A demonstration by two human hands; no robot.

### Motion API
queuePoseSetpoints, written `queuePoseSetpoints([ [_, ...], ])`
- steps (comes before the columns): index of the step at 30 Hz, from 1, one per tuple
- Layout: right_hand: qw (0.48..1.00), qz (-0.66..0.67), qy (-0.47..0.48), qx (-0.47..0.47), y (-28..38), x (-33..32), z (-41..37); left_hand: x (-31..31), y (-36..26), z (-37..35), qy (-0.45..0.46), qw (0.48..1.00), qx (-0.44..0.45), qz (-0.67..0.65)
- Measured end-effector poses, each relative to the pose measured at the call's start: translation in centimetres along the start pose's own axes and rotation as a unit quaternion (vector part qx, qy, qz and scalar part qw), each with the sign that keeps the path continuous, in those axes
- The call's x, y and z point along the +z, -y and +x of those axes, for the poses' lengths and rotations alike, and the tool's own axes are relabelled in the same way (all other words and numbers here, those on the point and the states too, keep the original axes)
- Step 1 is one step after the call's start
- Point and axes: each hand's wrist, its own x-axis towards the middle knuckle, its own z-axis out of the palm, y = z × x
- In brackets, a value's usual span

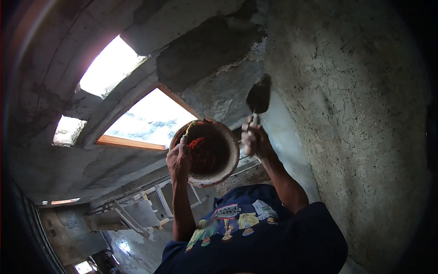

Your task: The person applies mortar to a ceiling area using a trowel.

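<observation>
My left hand (179, 159) is closed at the near-left side of a round bucket (233, 148) with a crusted, pale rim. Its fingers wrap a light-coloured grip (184, 139), from which a thin yellow strip runs up to the rim. The bucket is tipped so its dark inside shows, with a reddish patch within. To the right of it, my right hand (256, 138) grasps the handle of a trowel (259, 95). The dark blade points up, near the corner where two walls meet, and overlaps the plaster in this view.
A rough plastered wall (356, 114) fills the right side. Ahead is a patchy grey wall (210, 77) with a bright wood-framed opening (150, 118) and smaller openings beside it. Wooden scaffolding (162, 201) stands at lower left, near a lit lamp (124, 246).
</observation>
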Motion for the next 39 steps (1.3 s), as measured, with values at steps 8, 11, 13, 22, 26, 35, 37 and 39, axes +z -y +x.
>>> queuePoseSetpoints([
  [8,0.901,-0.113,-0.179,-0.378,3.9,2.8,11.2,-2.0,0.8,0.2,-0.023,0.998,-0.003,0.055],
  [11,0.777,-0.133,-0.245,-0.564,4.8,6.4,15.2,-2.8,1.3,0.5,-0.025,0.999,-0.01,0.038],
  [13,0.743,-0.163,-0.209,-0.615,6.5,4.8,18.4,-3.3,1.7,0.7,-0.03,0.999,-0.009,0.032],
  [22,0.554,-0.405,-0.386,-0.616,4.2,-6.7,33.2,-4.7,0.9,-0.6,-0.069,0.997,-0.045,0.001],
  [26,0.591,-0.578,-0.365,-0.428,0.5,-10.5,36.1,-4.6,0.5,-0.6,-0.094,0.994,-0.055,-0.001],
  [35,0.842,-0.366,-0.315,-0.241,3.9,-11.2,26.6,-3.5,0.9,-0.5,-0.079,0.995,-0.055,0.009],
  [37,0.92,-0.29,-0.234,-0.12,5.0,-13.2,23.5,-3.1,1.0,-0.3,-0.075,0.995,-0.054,0.025],
  [39,0.926,-0.307,-0.211,-0.069,5.7,-10.8,18.0,-2.7,1.6,0.1,-0.074,0.995,-0.059,0.04],
])
